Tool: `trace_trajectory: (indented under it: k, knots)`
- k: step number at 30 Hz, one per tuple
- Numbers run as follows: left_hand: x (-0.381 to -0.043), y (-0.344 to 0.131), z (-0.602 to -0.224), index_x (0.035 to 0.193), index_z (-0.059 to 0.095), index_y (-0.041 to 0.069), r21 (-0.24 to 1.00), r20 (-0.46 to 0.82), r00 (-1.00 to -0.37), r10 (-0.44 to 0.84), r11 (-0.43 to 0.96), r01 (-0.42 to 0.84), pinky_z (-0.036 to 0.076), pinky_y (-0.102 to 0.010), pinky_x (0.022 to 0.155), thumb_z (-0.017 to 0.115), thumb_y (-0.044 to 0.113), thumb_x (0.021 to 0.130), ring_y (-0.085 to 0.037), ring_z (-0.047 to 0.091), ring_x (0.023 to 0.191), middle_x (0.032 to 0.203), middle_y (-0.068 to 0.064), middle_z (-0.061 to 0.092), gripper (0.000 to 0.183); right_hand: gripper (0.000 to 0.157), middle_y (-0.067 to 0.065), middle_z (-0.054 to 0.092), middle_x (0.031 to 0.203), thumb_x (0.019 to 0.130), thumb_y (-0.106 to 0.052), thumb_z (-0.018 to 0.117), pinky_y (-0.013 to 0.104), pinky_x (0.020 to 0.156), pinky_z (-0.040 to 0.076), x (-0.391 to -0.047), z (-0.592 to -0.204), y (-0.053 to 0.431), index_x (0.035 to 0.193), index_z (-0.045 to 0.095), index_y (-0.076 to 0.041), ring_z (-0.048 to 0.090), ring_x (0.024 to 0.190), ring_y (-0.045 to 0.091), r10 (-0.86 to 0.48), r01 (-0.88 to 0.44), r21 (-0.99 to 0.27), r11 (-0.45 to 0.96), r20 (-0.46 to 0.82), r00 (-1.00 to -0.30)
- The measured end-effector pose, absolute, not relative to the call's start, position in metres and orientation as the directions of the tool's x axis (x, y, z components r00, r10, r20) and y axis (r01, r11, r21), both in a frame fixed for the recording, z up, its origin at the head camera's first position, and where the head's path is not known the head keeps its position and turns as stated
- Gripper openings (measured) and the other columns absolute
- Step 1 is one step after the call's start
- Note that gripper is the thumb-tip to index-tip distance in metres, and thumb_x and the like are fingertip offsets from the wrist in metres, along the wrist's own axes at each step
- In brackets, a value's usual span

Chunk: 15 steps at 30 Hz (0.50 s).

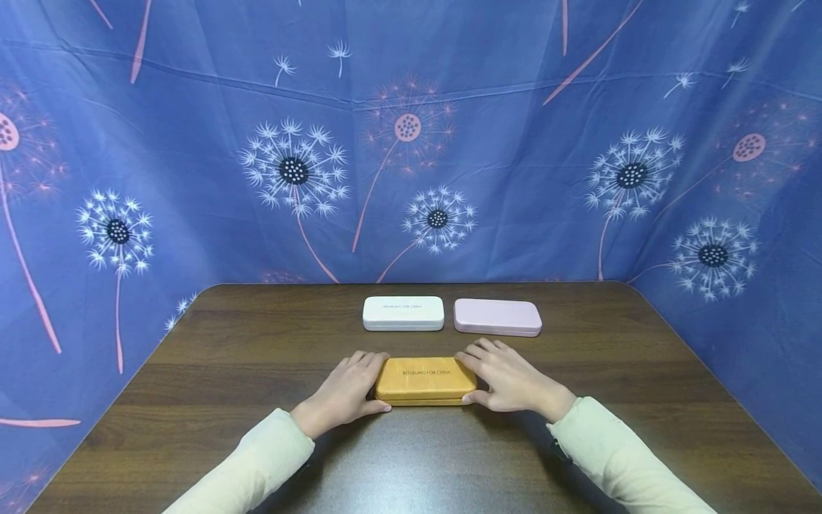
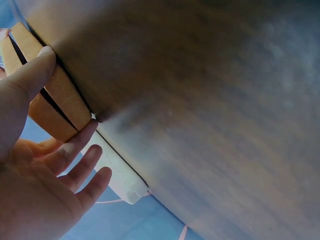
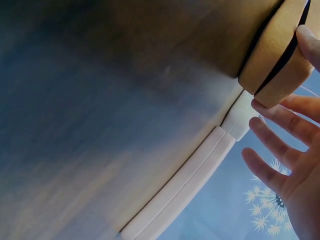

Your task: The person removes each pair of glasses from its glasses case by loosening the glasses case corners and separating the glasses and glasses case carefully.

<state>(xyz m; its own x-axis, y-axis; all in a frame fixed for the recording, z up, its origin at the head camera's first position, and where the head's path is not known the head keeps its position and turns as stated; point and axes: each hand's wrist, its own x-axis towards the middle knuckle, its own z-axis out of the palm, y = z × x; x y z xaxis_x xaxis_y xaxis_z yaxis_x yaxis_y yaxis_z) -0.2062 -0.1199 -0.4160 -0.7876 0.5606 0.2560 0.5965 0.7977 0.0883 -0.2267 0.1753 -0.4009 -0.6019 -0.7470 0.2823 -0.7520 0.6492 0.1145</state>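
A yellow glasses case (image 1: 427,384) with dark lettering on its lid lies on the wooden table, long side toward me. My left hand (image 1: 347,385) grips its left end, the thumb low at the front and the fingers around the end and back. At the right end my right hand (image 1: 514,378) holds it too, thumb on the front edge and index finger over the far corner. In both wrist views a dark gap runs along the seam of the yellow case between lid and base. The remaining fingers of each hand are spread beside the ends.
Behind the yellow case stand a white glasses case (image 1: 403,315) with lettering and a pale pink glasses case (image 1: 497,318), side by side with a small space between. A blue cloth (image 1: 514,143) with dandelion prints hangs around the table (image 1: 257,335).
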Motion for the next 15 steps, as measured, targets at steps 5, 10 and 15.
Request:
trace_trajectory:
  k: [5,10,15]
  knots:
    - [-0.2071,-0.1202,-0.4165,0.124,0.045,0.004,0.110,0.255,-0.792,0.555,0.797,0.594,0.044,-0.041,0.090,0.074,0.046,0.068,-0.025,0.053,0.107,0.117,-0.009,0.058,0.076,0.061,0.006,0.062,0.110,0.072,-0.048,0.067,0.042,0.087,0.046,-0.2282,-0.3981,0.1752,0.116,0.058,-0.007,0.054,0.104,0.022,-0.752,-0.763,0.092,0.640,0.281,-0.597]
    - [-0.2080,-0.1201,-0.4168,0.124,0.045,0.004,0.127,0.264,-0.793,0.549,0.796,0.593,0.045,-0.042,0.089,0.075,0.045,0.066,-0.026,0.054,0.108,0.118,-0.010,0.058,0.077,0.059,0.002,0.062,0.108,0.072,-0.046,0.067,0.040,0.088,0.045,-0.2287,-0.3965,0.1753,0.118,0.056,-0.011,0.053,0.104,0.019,-0.757,-0.775,0.060,0.629,0.277,-0.592]
    - [-0.2082,-0.1191,-0.4169,0.123,0.046,0.005,0.147,0.262,-0.802,0.537,0.799,0.583,0.045,-0.043,0.089,0.076,0.044,0.065,-0.026,0.054,0.107,0.117,-0.009,0.059,0.076,0.057,-0.001,0.064,0.108,0.073,-0.044,0.068,0.039,0.088,0.045,-0.2280,-0.3946,0.1758,0.120,0.056,-0.013,0.052,0.105,0.019,-0.758,-0.781,0.029,0.623,0.268,-0.595]
